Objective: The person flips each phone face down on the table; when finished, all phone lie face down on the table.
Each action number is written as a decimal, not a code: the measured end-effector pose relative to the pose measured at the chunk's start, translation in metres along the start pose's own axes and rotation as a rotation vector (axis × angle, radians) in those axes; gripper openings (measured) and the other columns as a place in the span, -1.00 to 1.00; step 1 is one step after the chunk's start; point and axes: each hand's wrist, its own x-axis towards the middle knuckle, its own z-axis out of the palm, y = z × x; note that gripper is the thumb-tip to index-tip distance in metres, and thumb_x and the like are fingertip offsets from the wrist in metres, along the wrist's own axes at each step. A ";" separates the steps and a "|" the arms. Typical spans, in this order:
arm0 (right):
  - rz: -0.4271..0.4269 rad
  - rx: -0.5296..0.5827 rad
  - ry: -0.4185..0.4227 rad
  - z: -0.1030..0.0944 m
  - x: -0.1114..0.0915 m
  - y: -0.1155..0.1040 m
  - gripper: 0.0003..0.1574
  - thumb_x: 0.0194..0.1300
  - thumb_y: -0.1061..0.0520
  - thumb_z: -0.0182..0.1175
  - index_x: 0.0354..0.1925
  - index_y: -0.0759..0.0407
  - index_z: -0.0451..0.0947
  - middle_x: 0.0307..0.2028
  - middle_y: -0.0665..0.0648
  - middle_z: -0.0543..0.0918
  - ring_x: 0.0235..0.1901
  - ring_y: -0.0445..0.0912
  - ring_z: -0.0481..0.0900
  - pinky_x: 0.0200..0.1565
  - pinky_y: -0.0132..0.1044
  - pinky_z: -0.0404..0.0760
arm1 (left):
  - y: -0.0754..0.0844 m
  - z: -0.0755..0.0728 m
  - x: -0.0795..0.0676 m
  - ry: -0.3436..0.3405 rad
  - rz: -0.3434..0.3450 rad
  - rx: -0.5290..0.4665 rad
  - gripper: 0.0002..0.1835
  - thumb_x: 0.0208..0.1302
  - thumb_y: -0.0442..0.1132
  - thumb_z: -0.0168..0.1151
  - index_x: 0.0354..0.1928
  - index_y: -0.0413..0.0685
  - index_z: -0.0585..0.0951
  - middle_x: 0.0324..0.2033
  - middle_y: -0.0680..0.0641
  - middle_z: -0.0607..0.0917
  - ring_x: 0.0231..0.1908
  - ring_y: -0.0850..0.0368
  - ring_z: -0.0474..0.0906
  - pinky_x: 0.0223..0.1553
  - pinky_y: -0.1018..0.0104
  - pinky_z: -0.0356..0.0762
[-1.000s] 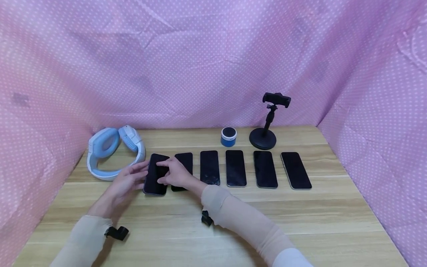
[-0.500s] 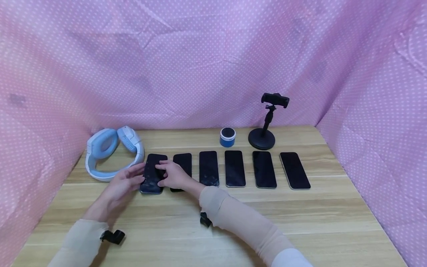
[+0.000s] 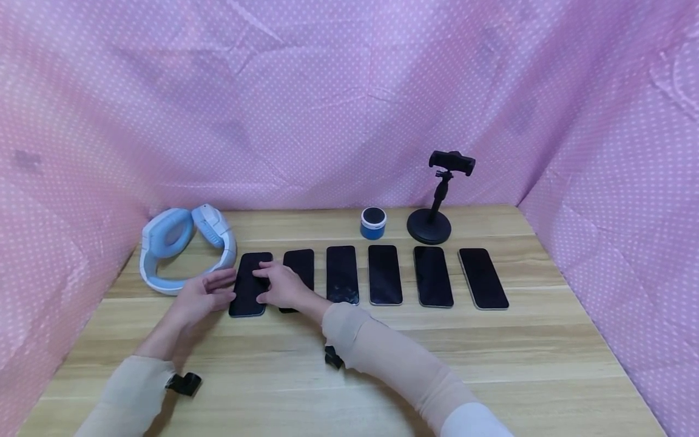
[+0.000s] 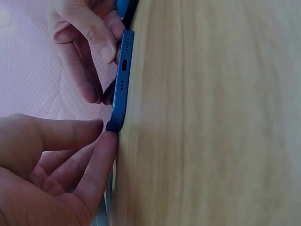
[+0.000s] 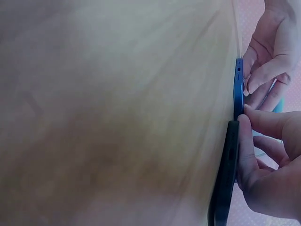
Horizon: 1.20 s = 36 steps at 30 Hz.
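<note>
A dark-screened smartphone (image 3: 246, 297) with a blue frame lies flat at the left end of a row on the wooden table. My left hand (image 3: 198, 300) is at its left edge, fingertips touching the side near the lower corner in the left wrist view. From the other side, my right hand (image 3: 286, 286) reaches across, its thumb and fingers resting along the right edge. Beneath the right hand lies a second smartphone (image 3: 300, 262), partly covered. In the right wrist view, the blue smartphone (image 5: 239, 94) and a black smartphone (image 5: 225, 174) show end on, close together.
Several more smartphones (image 3: 384, 276) continue the row rightward. White and light-blue headphones (image 3: 164, 284) lie just beyond my left hand. Behind the row stand a small blue speaker-like cylinder (image 3: 373, 227) and a black phone stand (image 3: 429, 226). Pink dotted cloth (image 3: 327, 121) borders the table.
The leftmost smartphone has shifted slightly left and lies flat, its tilt changed since the earlier frames. Both hands moved a little left with it. The other smartphones have stayed put.
</note>
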 end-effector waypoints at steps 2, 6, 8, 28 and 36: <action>0.017 -0.002 -0.006 0.000 0.001 0.000 -0.27 0.21 0.15 0.48 0.34 0.09 0.54 0.43 0.07 0.40 0.31 -0.15 0.45 0.30 -0.46 0.33 | 0.000 0.001 0.000 0.002 0.001 0.048 -0.31 0.37 -0.47 0.23 0.48 -0.42 0.23 0.41 -0.41 0.32 -0.01 0.24 0.63 -0.06 0.34 0.67; 0.041 0.008 -0.016 -0.001 0.001 0.002 -0.28 0.22 0.17 0.47 0.34 0.08 0.54 0.44 0.05 0.38 0.24 -0.16 0.51 0.24 -0.50 0.37 | 0.000 0.004 0.002 0.006 0.012 0.098 -0.32 0.35 -0.49 0.24 0.46 -0.43 0.25 0.40 -0.43 0.33 0.00 0.09 0.65 -0.09 0.33 0.68; 0.044 0.003 -0.022 -0.002 0.001 0.003 -0.29 0.24 0.16 0.47 0.34 0.08 0.54 0.45 0.05 0.37 0.31 -0.15 0.44 0.26 -0.48 0.36 | 0.000 0.006 0.002 0.009 0.019 0.095 -0.32 0.34 -0.49 0.25 0.46 -0.44 0.25 0.39 -0.43 0.34 0.00 0.06 0.65 -0.09 0.32 0.69; 0.011 -0.073 -0.079 0.010 0.005 -0.015 -0.42 0.31 0.11 0.41 0.28 0.01 0.60 0.47 0.01 0.34 0.42 -0.11 0.31 0.41 -0.30 0.25 | -0.009 -0.003 -0.019 0.068 0.044 0.287 -0.42 0.41 -0.38 0.21 0.43 -0.33 0.35 0.37 -0.38 0.41 0.21 -0.18 0.41 -0.09 0.64 0.45; 0.051 -0.069 -0.063 0.000 0.003 -0.008 -0.43 0.32 0.13 0.40 0.28 0.02 0.60 0.47 0.03 0.33 0.41 -0.10 0.32 0.41 -0.26 0.27 | 0.000 0.005 -0.006 0.077 0.105 0.328 -0.45 0.37 -0.40 0.26 0.37 -0.36 0.43 0.30 -0.38 0.49 0.18 -0.19 0.48 -0.14 0.57 0.51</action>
